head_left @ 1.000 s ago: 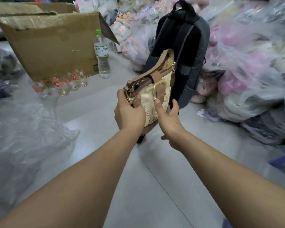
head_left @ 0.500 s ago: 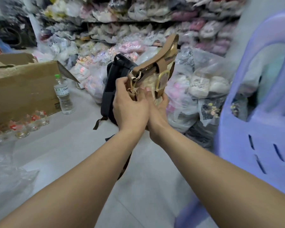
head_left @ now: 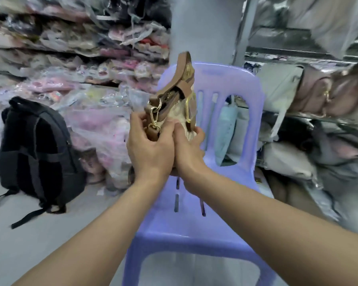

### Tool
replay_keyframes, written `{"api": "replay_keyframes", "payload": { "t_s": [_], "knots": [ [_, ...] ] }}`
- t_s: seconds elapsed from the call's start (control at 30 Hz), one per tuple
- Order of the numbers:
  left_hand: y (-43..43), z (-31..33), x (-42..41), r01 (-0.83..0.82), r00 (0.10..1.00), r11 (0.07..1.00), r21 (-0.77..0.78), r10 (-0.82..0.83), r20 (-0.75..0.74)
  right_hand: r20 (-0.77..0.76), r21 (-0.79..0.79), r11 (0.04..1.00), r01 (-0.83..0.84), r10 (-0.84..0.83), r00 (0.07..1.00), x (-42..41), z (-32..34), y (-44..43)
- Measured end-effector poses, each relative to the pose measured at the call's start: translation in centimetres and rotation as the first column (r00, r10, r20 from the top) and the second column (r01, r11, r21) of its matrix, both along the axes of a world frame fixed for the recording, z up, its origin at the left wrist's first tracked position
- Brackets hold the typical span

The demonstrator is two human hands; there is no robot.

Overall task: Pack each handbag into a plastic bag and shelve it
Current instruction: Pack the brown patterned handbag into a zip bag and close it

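Across the upper left of the frame run shelves (head_left: 70, 58) crammed with goods in clear plastic, blurred by motion. On the right side stands a second rack (head_left: 298, 55) carrying pale bagged handbags (head_left: 318, 93). A lilac plastic chair (head_left: 246, 83) fills the centre and bottom, facing the person. A black backpack (head_left: 35, 151) sits on the floor at the left, leaning against the bagged goods.

At the centre of the frame, in front of the chair's backrest, both hands hold up the brown-and-cream handbag (head_left: 182, 96). It touches neither the seat nor any shelf. No plastic bag shows around it, so the packing step looks not yet done.

The handbag's long axis runs almost vertical, its top tipped a little to the right, and it rises straight up out of the fingers. The left hand (head_left: 151, 149) grips the lower left edge, its fingers (head_left: 137, 120) curled beside the gold strap clasp (head_left: 153, 118). The right hand (head_left: 189, 151) presses against the left, and its fingertips (head_left: 201, 132) wrap round the lower right side. The right hand is probably the nearer one to the rack of bagged handbags.
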State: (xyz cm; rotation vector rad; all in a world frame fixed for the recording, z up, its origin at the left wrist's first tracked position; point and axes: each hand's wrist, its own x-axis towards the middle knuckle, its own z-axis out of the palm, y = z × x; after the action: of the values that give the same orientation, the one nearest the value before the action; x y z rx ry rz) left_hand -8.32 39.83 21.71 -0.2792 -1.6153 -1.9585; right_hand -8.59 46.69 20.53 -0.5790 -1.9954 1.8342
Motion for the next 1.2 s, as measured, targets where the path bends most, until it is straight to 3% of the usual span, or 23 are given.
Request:
{"api": "replay_keyframes", "payload": {
  "t_s": [0.13,0.3,0.43,0.57,0.67,0.73,0.8,0.9,0.97,1.03,1.2],
  "knots": [
    [3.9,-0.4,1.5,0.201,0.979,0.979,0.041,-0.202,0.022,0.004,0.004,0.979,0.203,-0.203,0.979,2.9,-0.7,4.6],
    [7.4,-2.1,1.2,0.336,0.919,0.94,0.057,-0.341,0.198,0.107,0.066,0.94,0.336,-0.341,0.934,5.2,-2.4,9.0],
    [8.5,-5.0,0.5,0.288,0.893,0.956,0.054,-0.289,0.346,0.195,0.219,0.923,0.317,-0.36,0.912,5.6,-3.7,10.7],
    [7.5,-6.1,-1.3,0.275,0.852,0.944,0.184,-0.328,0.408,0.122,0.499,0.836,0.229,-0.33,0.936,5.2,-5.0,11.0],
    [6.9,-6.5,-1.9,0.213,0.868,0.977,0.021,-0.199,0.456,0.07,0.617,0.761,0.201,-0.308,0.949,4.9,-5.6,11.1],
    [6.8,-6.6,-1.7,0.07,0.919,0.982,-0.174,0.004,0.395,0.057,0.659,0.729,0.186,-0.295,0.954,4.8,-5.9,11.3],
    [6.8,-6.6,-1.8,-0.083,0.965,0.929,-0.36,0.165,0.202,0.057,0.685,0.707,0.176,-0.293,0.954,4.6,-6.1,11.5],
    [6.6,-6.2,-2.3,-0.212,0.974,0.801,-0.561,0.22,-0.054,0.029,0.724,0.663,0.19,-0.304,0.952,4.7,-6.1,11.5],
    [7.2,-5.7,-1.8,-0.262,0.965,0.759,-0.597,0.189,-0.183,-0.005,0.739,0.642,0.203,-0.296,0.955,5.0,-6.1,11.5],
    [8.6,-4.9,-0.5,-0.232,0.958,0.779,-0.582,0.08,-0.274,-0.065,0.755,0.616,0.227,-0.273,0.96,5.4,-6.0,11.7],
    [12.2,-3.7,2.6,0.063,0.941,0.825,-0.561,-0.236,-0.242,-0.249,0.797,0.52,0.309,-0.184,0.951,6.6,-6.1,14.0]
  ]
}}
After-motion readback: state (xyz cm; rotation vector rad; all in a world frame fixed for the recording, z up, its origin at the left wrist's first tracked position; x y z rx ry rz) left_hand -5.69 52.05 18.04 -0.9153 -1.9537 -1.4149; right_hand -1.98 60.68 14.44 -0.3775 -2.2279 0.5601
